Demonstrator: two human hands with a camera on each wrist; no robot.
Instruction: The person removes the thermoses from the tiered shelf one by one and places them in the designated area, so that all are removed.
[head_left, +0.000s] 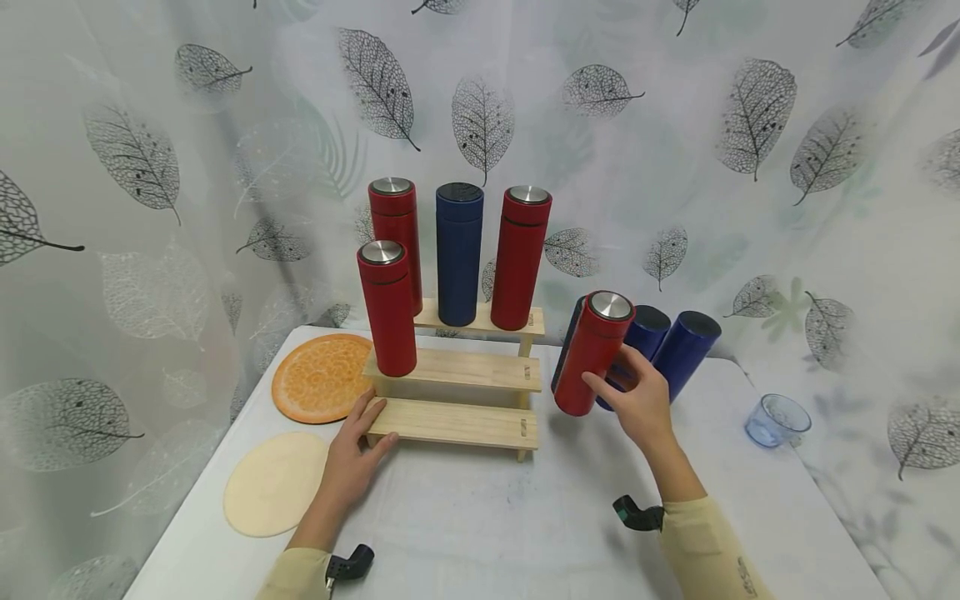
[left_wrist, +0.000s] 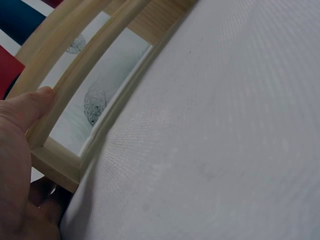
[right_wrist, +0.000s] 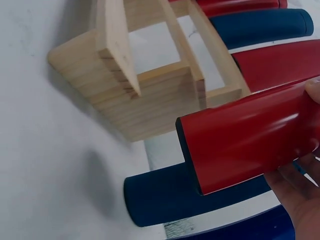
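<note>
My right hand (head_left: 641,400) grips a red thermos bottle (head_left: 592,354) with a silver-topped lid, thumb on one side and fingers on the other. The bottle tilts slightly, right of a three-step wooden stand (head_left: 450,419); in the right wrist view its dark base (right_wrist: 189,156) overlaps a blue bottle (right_wrist: 160,197). My left hand (head_left: 351,462) holds the left end of the lowest step, its thumb (left_wrist: 37,102) on the board's edge. Another red bottle (head_left: 388,312) stands on the middle step. Two red bottles (head_left: 519,262) and a blue one (head_left: 459,258) occupy the top step.
Several blue bottles (head_left: 686,350) stand behind the held one. A blue-tinted glass cup (head_left: 777,421) sits near the table's right edge. Left of the stand lie an orange-patterned round mat (head_left: 318,379) and a cream round mat (head_left: 273,483). A leaf-print curtain (head_left: 600,150) hangs behind.
</note>
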